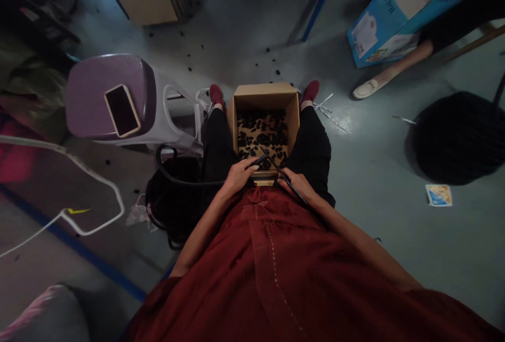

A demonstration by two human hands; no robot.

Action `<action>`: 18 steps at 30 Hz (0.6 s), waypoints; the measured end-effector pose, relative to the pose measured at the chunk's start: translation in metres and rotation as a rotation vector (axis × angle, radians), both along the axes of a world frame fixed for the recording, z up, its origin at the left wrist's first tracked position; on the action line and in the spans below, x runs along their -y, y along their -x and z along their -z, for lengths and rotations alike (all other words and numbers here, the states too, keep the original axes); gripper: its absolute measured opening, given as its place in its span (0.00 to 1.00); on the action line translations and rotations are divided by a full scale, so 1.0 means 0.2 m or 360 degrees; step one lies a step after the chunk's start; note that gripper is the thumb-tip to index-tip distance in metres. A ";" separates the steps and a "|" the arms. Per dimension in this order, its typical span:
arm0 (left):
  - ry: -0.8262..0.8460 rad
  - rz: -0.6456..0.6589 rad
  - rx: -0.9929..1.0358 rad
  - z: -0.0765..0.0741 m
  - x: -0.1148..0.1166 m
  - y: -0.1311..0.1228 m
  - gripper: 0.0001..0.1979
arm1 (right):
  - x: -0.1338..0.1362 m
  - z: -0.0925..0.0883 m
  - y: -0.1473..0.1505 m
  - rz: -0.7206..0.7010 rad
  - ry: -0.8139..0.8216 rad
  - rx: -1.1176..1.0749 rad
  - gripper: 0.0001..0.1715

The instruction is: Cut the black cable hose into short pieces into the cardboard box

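An open cardboard box point(292, 116) stands on the floor between my knees, its bottom covered with several small black pieces point(262, 134). My left hand point(239, 173) is closed on a small dark plug-like part point(258, 161) at the box's near edge. My right hand point(296, 181) is closed on a thin black cable point(276, 167) that runs from the box back along my forearm. The two hands sit close together just above the near rim.
A purple plastic stool point(98, 94) with a phone point(122, 110) on it stands at my left. A black bag point(173, 200) lies by my left leg. A white cable point(98, 179) loops across the floor. Another person's leg and shoe point(369, 88) and a blue carton point(389, 21) are at upper right.
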State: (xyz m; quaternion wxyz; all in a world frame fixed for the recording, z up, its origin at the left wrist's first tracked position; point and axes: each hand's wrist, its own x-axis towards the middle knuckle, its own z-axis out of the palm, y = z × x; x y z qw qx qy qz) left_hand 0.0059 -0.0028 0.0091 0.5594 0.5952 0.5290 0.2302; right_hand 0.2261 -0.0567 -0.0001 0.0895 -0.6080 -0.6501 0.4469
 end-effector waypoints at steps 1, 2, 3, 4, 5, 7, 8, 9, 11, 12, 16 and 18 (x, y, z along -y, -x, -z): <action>-0.0003 0.0009 0.0002 0.00 0.00 0.00 0.17 | 0.00 0.00 0.00 0.0010 -0.0002 0.0021 0.12; 0.0000 0.0016 0.0003 0.00 0.00 0.00 0.17 | -0.01 0.01 0.00 0.0026 0.0000 0.0036 0.12; 0.0005 0.0022 0.0005 0.00 0.01 -0.01 0.17 | -0.01 0.01 -0.01 0.0045 0.0005 0.0041 0.12; 0.0011 0.0024 0.0006 0.00 0.01 -0.01 0.17 | -0.01 0.01 -0.01 0.0068 0.0010 0.0038 0.12; 0.0016 0.0019 0.0003 -0.01 0.01 -0.01 0.17 | -0.02 0.01 -0.01 0.0097 0.0015 0.0029 0.12; 0.0020 -0.0002 -0.0017 -0.01 0.01 -0.01 0.16 | -0.03 0.01 -0.02 0.0185 0.0054 -0.0023 0.13; 0.0016 -0.0008 -0.0030 -0.01 0.01 -0.01 0.16 | -0.04 0.01 -0.01 0.0248 0.0105 -0.0090 0.14; 0.0007 -0.0001 -0.0040 -0.02 0.01 -0.01 0.16 | -0.05 0.00 -0.01 0.0324 0.0176 -0.0197 0.15; -0.0029 0.0054 -0.0044 -0.04 0.01 -0.01 0.17 | -0.07 -0.01 0.02 0.0502 0.0326 -0.0503 0.18; -0.0050 0.0095 -0.0039 -0.05 0.01 -0.02 0.17 | -0.09 -0.02 0.04 0.0585 0.0380 -0.0669 0.20; -0.0081 0.0226 -0.0041 -0.10 0.02 -0.05 0.17 | -0.15 -0.03 0.14 0.0899 0.0397 -0.1131 0.24; -0.0055 0.0233 -0.0063 -0.12 0.03 -0.06 0.18 | -0.17 -0.04 0.18 0.1043 0.0354 -0.1273 0.24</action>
